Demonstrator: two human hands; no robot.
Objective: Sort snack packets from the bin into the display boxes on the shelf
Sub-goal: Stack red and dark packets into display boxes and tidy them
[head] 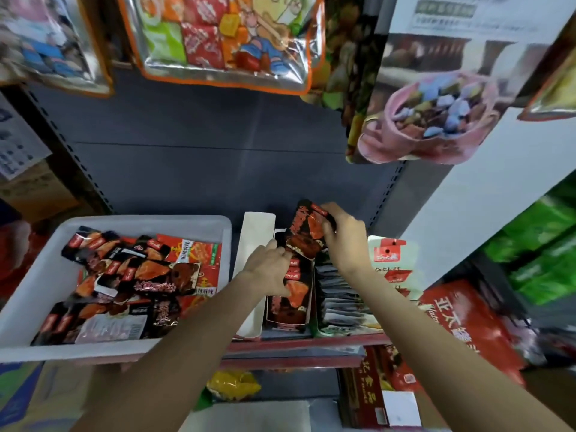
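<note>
My right hand (344, 236) pinches a black-and-red packet (307, 227) above the dark display box (288, 302) at lower centre; my left hand (269, 268), fingers straight, steadies packets already inside. Next I'd lower it in upright. More wait in the bin (43, 275), lower left.

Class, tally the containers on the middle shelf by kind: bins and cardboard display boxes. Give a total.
White bin: 1
Empty white display box: 1
Black display box with black-red packets: 1
Display box with grey packets: 1
Total: 4
</note>
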